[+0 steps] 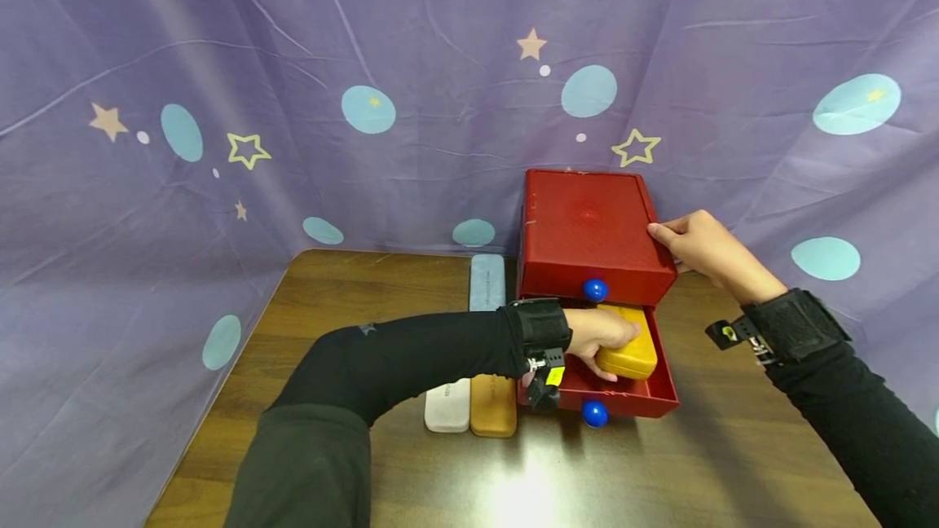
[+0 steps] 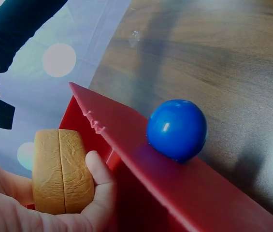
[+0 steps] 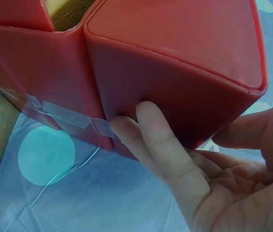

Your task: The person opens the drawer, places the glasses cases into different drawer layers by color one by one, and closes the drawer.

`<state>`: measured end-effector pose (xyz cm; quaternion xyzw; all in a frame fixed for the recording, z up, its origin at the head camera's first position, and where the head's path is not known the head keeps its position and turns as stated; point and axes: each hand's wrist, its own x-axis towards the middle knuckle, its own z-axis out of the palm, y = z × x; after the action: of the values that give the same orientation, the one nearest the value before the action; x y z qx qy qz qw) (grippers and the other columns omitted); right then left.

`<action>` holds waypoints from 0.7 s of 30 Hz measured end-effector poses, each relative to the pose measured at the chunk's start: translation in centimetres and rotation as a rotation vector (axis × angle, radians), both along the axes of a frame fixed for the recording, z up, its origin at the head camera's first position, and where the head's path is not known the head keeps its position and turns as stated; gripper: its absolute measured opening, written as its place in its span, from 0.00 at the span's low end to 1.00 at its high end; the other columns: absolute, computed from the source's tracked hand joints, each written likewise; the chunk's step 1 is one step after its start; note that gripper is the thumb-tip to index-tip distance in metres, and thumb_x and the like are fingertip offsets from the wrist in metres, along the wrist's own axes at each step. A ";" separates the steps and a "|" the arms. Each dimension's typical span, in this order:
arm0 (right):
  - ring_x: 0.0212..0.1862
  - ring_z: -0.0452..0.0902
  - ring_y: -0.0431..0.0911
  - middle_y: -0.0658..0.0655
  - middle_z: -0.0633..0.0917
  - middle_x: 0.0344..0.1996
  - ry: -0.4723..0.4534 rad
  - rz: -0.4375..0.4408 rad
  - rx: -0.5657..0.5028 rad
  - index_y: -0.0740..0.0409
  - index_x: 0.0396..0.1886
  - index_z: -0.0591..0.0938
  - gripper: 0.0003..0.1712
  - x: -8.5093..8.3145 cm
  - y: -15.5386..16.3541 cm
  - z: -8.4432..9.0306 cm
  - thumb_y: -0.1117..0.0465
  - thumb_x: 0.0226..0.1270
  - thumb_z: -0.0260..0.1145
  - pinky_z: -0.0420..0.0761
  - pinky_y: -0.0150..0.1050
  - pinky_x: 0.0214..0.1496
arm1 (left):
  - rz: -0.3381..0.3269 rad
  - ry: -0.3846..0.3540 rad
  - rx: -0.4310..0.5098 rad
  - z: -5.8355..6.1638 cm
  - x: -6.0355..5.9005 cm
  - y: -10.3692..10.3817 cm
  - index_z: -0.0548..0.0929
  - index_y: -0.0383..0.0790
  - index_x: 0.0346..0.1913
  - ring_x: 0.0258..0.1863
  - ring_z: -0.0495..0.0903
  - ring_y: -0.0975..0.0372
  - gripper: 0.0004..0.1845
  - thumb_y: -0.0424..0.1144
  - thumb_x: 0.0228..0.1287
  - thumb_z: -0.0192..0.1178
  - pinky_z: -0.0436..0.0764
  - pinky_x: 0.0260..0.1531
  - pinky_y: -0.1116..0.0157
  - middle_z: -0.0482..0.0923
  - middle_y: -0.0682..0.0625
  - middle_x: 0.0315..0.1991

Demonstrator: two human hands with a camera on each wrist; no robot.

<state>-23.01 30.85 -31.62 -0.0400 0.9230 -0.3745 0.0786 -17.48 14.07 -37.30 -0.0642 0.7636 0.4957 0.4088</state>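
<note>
My left hand (image 1: 597, 331) reaches into the pulled-out lower drawer (image 1: 663, 385) of a red drawer unit (image 1: 587, 210). It grips a yellow glasses case (image 1: 631, 358), which is closed and lies partly inside the drawer. In the left wrist view, thumb and fingers hold opposite sides of the case (image 2: 63, 169), and a seam runs along its end. My right hand (image 1: 707, 251) rests at the unit's upper right edge. Its thumb is near the top, and fairly straight fingers (image 3: 158, 130) press against the red side wall. The upper drawer is closed.
Round blue knobs (image 1: 595, 290) stick out from both drawer fronts. Left of the unit lie a light blue case (image 1: 487, 279), a white case (image 1: 447, 410) and a brown case (image 1: 493, 414), partly hidden under my left arm. A purple patterned cloth (image 1: 440, 39) hangs behind the wooden table (image 1: 367, 283).
</note>
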 end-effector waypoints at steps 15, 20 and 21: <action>0.30 0.82 0.32 0.63 0.89 0.33 0.010 -0.002 0.020 0.82 0.57 0.78 0.32 -0.1 0.0 0.1 0.52 0.83 0.48 0.89 0.41 0.35 | -0.079 -0.028 0.043 0.0 -0.5 -0.7 0.71 0.35 0.41 0.32 0.70 0.53 0.12 0.30 0.60 0.63 0.82 0.59 0.47 0.70 0.41 0.34; 0.29 0.81 0.31 0.60 0.89 0.31 0.015 -0.008 0.033 0.81 0.56 0.79 0.31 0.0 0.0 0.0 0.52 0.83 0.49 0.88 0.39 0.35 | -0.191 -0.038 0.032 -0.3 -0.9 -1.0 0.70 0.34 0.45 0.34 0.71 0.54 0.17 0.27 0.60 0.67 0.83 0.59 0.51 0.70 0.42 0.38; 0.29 0.81 0.31 0.59 0.89 0.31 0.014 -0.008 0.030 0.82 0.56 0.79 0.31 0.0 0.0 0.0 0.53 0.83 0.49 0.88 0.39 0.35 | -0.212 -0.040 0.030 -0.4 -1.0 -1.0 0.71 0.33 0.44 0.34 0.71 0.55 0.16 0.27 0.60 0.68 0.83 0.59 0.51 0.71 0.42 0.37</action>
<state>-22.98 30.82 -31.62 -0.0375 0.9292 -0.3608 0.0711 -18.44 13.07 -37.74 0.0132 0.7502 0.4596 0.4753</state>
